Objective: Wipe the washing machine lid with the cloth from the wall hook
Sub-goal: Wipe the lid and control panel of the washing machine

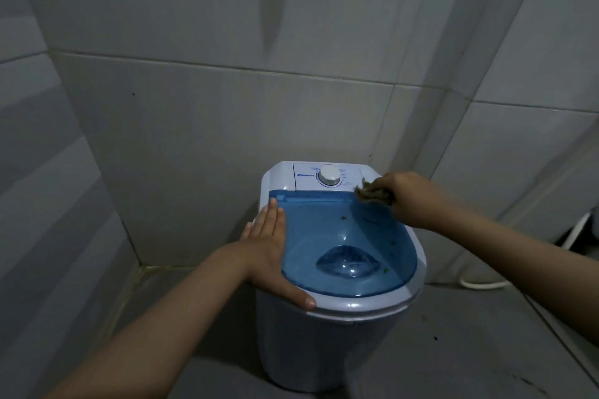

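Landmark: a small top-loading washing machine (337,327) stands on the tiled floor in a corner; every place below is given from its blue see-through lid (343,236).

Lid: shut and lying flat on the machine's white rim, its hinge edge toward the control panel behind it. Through it the tub's bottom shows.

Timer knob (330,175): on the panel just behind the lid's hinge edge, untouched.

Left hand (270,247): spread flat, fingers together and straight, laid along the lid's left edge with the thumb on the white rim at the lid's near-left. By my reading it is there to steady the light machine and keep the lid from lifting or sliding under the wiping pressure.

Right hand (410,197): curled over a bunched brownish cloth (371,193), fingers closed around it, pressing it down at the lid's far-right corner, beside the hinge edge.

Cloth: wadded rather than spread, probably so the palm can bear down through it; it touches the lid.

Specks: a few small green bits (343,219) lie on the lid's middle and near its right edge, well clear of the cloth, so most of the lid looks unwiped.

Stage: judged early in the wipe, starting from a back corner.

Hose (479,283): a pale one lies on the floor to the right of the lid, apart from both hands.
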Action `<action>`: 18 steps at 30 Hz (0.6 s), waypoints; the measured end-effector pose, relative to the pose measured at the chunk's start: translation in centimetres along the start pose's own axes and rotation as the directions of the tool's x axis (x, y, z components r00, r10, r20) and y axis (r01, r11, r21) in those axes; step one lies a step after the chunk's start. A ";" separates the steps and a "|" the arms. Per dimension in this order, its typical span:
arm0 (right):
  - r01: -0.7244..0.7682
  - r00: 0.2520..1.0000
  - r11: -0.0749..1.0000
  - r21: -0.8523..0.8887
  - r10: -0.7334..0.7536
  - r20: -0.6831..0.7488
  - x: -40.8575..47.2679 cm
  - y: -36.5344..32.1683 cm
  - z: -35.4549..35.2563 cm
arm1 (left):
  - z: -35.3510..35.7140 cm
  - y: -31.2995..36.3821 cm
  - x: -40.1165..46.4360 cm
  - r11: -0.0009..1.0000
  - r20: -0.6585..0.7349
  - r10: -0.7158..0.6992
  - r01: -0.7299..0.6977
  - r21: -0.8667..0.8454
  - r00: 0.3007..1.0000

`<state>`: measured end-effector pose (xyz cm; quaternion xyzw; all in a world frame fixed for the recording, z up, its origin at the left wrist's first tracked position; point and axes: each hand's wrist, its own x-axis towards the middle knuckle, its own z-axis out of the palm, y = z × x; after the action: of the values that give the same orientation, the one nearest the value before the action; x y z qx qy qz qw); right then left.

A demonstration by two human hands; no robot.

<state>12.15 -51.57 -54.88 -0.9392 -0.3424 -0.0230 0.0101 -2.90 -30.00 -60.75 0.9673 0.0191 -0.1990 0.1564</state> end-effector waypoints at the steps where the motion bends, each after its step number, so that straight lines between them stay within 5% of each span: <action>1: -0.033 0.999 0.999 0.002 0.033 -0.008 0.8 0.5 0.7 | 0.1 0.0 0.1 1.000 -0.001 0.001 -0.001 0.003 1.000; 9: 0.029 0.999 0.989 -0.143 -0.025 0.029 2.2 1.7 3.3 | 0.1 0.1 0.2 1.000 0.012 -0.012 0.012 0.005 1.000; 18: -0.074 0.988 0.990 -0.121 0.089 0.130 -5.2 -0.9 3.7 | -0.1 0.7 0.2 0.999 0.034 -0.041 0.040 0.016 0.999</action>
<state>7.74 -54.15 -58.87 -0.9508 -0.3017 0.0211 -0.0667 -2.64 -30.58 -60.51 0.9643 0.0345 -0.2186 0.1455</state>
